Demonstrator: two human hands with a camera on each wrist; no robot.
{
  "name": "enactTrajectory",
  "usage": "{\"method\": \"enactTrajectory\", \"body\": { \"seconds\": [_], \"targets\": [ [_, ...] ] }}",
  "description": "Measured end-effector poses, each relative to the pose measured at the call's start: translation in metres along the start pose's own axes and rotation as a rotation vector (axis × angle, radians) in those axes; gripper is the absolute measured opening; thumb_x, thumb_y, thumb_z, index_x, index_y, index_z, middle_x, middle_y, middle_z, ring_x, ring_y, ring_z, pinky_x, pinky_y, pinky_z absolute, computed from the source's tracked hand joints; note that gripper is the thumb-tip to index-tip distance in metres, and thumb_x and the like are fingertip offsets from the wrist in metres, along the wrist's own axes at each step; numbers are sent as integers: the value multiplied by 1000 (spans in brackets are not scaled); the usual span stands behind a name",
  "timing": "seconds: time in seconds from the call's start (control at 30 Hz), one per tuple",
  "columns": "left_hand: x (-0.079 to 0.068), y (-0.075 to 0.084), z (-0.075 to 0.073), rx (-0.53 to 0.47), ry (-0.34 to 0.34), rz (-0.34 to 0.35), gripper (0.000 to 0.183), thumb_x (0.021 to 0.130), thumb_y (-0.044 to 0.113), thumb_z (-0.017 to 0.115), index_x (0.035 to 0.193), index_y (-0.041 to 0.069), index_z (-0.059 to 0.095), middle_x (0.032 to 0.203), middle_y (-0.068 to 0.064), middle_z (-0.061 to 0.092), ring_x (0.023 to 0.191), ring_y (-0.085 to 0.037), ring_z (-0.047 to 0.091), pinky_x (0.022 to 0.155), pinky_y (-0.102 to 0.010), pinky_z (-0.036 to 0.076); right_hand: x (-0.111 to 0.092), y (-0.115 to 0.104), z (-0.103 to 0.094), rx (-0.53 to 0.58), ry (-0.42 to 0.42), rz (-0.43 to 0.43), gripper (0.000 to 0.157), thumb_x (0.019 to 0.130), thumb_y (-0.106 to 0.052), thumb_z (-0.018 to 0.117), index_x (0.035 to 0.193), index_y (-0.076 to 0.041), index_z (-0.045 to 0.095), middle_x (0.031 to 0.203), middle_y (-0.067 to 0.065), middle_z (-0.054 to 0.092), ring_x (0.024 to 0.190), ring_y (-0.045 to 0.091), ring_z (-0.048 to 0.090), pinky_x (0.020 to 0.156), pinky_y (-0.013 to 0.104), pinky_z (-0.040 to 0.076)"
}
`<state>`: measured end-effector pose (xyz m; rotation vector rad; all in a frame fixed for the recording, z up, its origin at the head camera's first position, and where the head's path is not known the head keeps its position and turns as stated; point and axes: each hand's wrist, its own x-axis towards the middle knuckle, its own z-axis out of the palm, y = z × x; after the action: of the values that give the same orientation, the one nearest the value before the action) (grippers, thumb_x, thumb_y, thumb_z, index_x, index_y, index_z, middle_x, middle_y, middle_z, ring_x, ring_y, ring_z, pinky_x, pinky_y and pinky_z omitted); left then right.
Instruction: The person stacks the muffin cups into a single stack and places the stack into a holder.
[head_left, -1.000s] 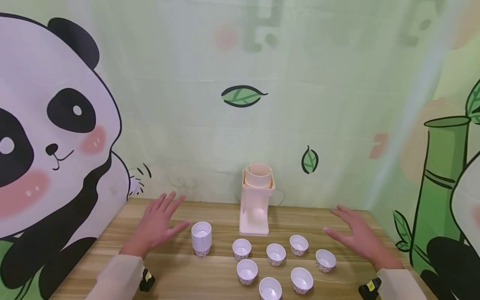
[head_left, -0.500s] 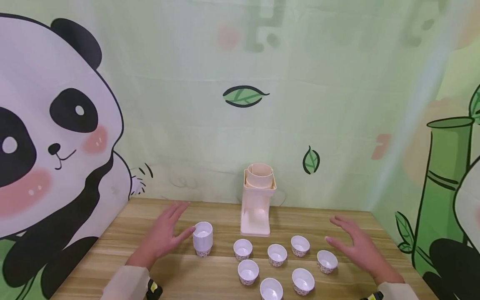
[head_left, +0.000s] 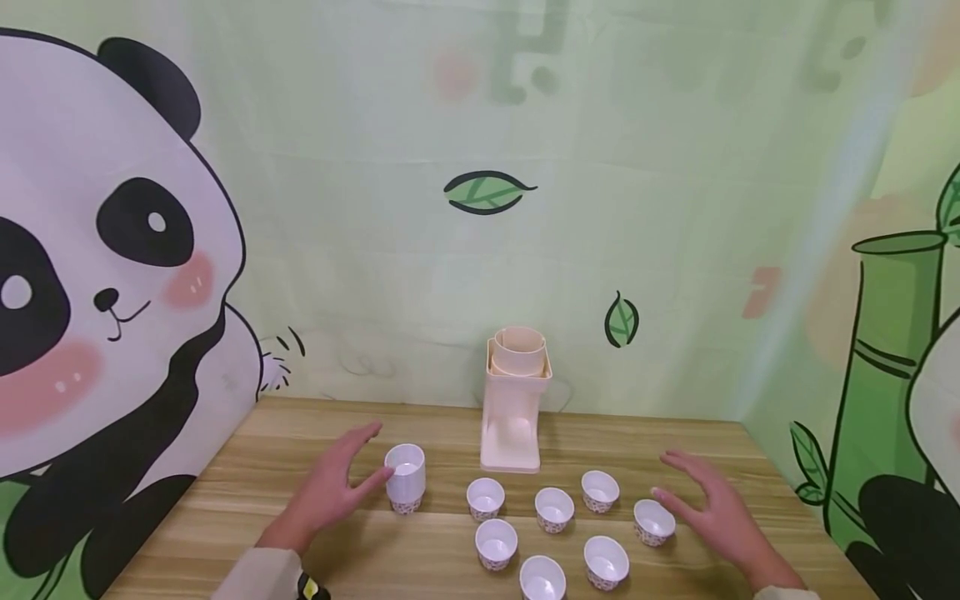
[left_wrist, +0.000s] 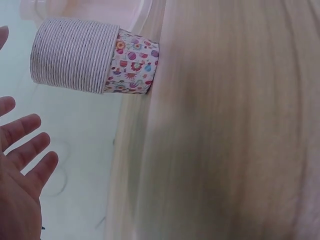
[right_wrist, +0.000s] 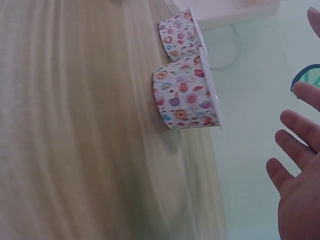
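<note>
Lower left of the head frame, the left hand (head_left: 327, 496), fingers wide, is beside a white floral paper-cup stack (head_left: 406, 481); lower right, the wide-fingered right hand (head_left: 717, 515) is near a round white floral paper cup (head_left: 654, 524).

Soft shadows mark the table (head_left: 420, 562); wrist views look hazy

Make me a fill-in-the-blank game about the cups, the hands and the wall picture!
Apart from the stack of paper cups, ____ single paper cups stand on the table.
From the person's side, the stack stands to the ____ of the single paper cups.
The left hand and right hand each hold ____.
The large black-and-white animal on the backdrop is a ____.

Missing words: seven; left; nothing; panda.
</note>
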<state>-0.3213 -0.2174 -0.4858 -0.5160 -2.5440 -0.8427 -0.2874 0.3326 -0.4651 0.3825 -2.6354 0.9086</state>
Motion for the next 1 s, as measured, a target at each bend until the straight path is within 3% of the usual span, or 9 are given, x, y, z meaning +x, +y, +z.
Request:
{"method": "enactTrajectory", "body": {
  "seconds": [0.2,0.37,0.43,0.63,0.77,0.83,0.87,1.0],
  "targets": [
    [-4,-2,6,-111,13,10,70,95,40,72,152,9,47,143,-14,60,127,-35,59,103,-55,52,-6,5,5,33,-4,67,59,97,-40,70,145,-10,55,150,16,54,138,38,48,108,57,43],
    [-6,-3,9,-204,14,-4,67,94,33,74,150,7,48,143,-17,60,127,-35,60,103,-55,51,-10,10,10,61,1,99,56,96,-39,72,142,-11,58,147,13,58,132,14,51,107,42,50],
    [-7,-3,11,-237,7,-18,66,95,31,74,149,6,48,142,-18,60,127,-37,60,104,-55,51,-11,10,11,74,0,113,56,95,-39,73,141,-10,59,146,13,59,131,9,51,107,42,50],
    [-7,-1,16,-385,-15,-67,64,95,25,73,148,1,47,140,-24,59,126,-44,58,105,-59,48,-16,14,16,123,-17,148,61,94,-39,74,142,-6,58,147,16,58,133,29,53,108,49,49],
    [-6,-1,20,-445,-25,-102,63,95,24,73,149,2,47,140,-22,60,127,-41,59,107,-60,47,-18,20,20,139,-18,160,62,91,-37,78,140,-5,59,144,14,61,127,2,53,105,36,52],
    [-6,-2,22,-467,-27,-118,63,95,24,74,149,4,47,140,-21,60,127,-40,59,107,-60,47,-19,22,23,151,-24,167,64,89,-37,80,140,-5,60,143,15,62,125,-1,53,103,33,53],
    [-6,-2,22,-475,-28,-125,63,95,24,74,149,5,47,140,-20,61,127,-39,59,108,-60,47,-20,23,24,159,-30,175,65,88,-37,81,140,-4,59,143,16,62,126,1,54,103,33,53],
    [-5,-3,25,-500,-30,-146,62,95,25,74,149,6,48,139,-17,61,126,-37,60,108,-57,47,-21,26,27,193,-66,223,70,87,-36,82,141,0,57,142,20,61,131,31,57,103,40,53]
  ]
}}
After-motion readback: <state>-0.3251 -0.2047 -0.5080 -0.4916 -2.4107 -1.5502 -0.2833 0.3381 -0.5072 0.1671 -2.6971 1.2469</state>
